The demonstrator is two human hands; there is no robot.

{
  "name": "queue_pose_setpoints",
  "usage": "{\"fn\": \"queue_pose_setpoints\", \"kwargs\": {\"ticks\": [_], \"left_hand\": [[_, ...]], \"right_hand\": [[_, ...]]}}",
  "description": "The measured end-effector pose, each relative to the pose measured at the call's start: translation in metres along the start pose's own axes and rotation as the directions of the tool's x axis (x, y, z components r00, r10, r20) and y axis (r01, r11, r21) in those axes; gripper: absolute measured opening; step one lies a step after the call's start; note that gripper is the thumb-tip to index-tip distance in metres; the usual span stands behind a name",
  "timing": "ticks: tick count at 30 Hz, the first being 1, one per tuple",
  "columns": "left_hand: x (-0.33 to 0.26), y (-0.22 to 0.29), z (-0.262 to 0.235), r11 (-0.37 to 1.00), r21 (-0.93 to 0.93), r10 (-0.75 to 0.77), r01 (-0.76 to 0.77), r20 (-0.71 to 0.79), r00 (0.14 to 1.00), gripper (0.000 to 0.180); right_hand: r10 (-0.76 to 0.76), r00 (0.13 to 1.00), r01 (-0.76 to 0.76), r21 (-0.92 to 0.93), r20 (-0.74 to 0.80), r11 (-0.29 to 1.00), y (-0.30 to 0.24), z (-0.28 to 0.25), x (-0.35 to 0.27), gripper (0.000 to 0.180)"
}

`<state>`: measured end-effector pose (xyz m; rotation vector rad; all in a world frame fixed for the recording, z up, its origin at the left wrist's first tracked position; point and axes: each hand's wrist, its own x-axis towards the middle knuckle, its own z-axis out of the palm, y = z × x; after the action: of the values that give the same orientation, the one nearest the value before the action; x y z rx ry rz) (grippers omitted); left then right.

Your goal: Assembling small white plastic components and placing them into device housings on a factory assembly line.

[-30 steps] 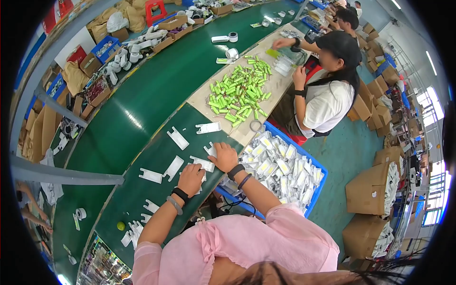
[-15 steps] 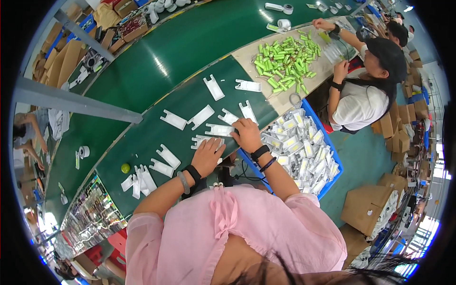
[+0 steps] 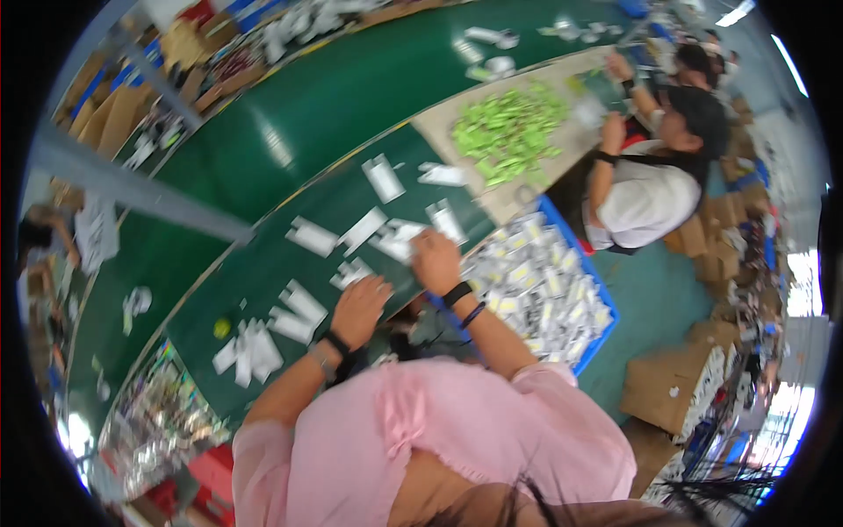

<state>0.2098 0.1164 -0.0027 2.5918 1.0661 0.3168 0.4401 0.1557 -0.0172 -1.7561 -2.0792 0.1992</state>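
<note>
Over the near edge of the green table (image 3: 263, 230) lies my left hand (image 3: 362, 307), fingers stretched out and partly covering a flat white plastic housing (image 3: 349, 271). My right hand (image 3: 435, 262) is closed at the right end of another white plastic housing (image 3: 392, 248); its fingertips are blurred. A similar housing lies right behind that one, partly overlapped. More notched white housings lie around, among them one beside a right-hand finger (image 3: 446, 221), one farther left (image 3: 312, 235) and a cluster (image 3: 249, 351) at the left.
A blue crate (image 3: 600, 327) heaped with white parts stands right of my right forearm. Green cylindrical parts (image 3: 512, 132) are piled on a pale board (image 3: 430, 123). A co-worker (image 3: 650, 193) sits at the right. A grey post (image 3: 149, 193) crosses at the left; a yellow-green ball (image 3: 222, 328) sits nearby.
The view has shifted and blurred. My left hand, with the housing under it, has moved slightly left and nearer to me. My right hand stays at its housing.
</note>
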Motion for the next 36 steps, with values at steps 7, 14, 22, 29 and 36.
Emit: {"fn": "queue_pose_setpoints", "kwargs": {"ticks": [7,14,22,29,36], "left_hand": [[-0.011,-0.011,0.000,0.992,0.112,0.065,-0.064,-0.005,0.998,0.034],[0.000,-0.019,-0.003,0.990,0.094,0.106,-0.108,0.024,0.994,0.032],[-0.009,-0.033,0.001,0.978,0.051,0.204,-0.203,-0.016,0.979,0.040],[-0.009,-0.033,-0.007,0.987,-0.048,0.157,-0.154,0.055,0.986,0.052],[-0.020,-0.031,-0.012,0.964,0.108,0.245,-0.242,-0.011,0.970,0.043]], "right_hand": [[0.020,0.988,-0.024,-0.023,-0.155,0.999,-0.013,-0.006,0.005,0.031],[-0.375,0.925,0.322,0.407,0.057,0.855,-0.041,0.018,-0.016,0.029],[-0.283,0.951,0.210,0.406,0.128,0.889,-0.050,0.022,-0.024,0.030],[-0.282,0.959,0.238,0.452,0.032,0.860,-0.049,0.027,-0.030,0.026],[-0.171,0.985,0.149,0.370,0.027,0.917,-0.052,0.032,-0.029,0.023]]}}
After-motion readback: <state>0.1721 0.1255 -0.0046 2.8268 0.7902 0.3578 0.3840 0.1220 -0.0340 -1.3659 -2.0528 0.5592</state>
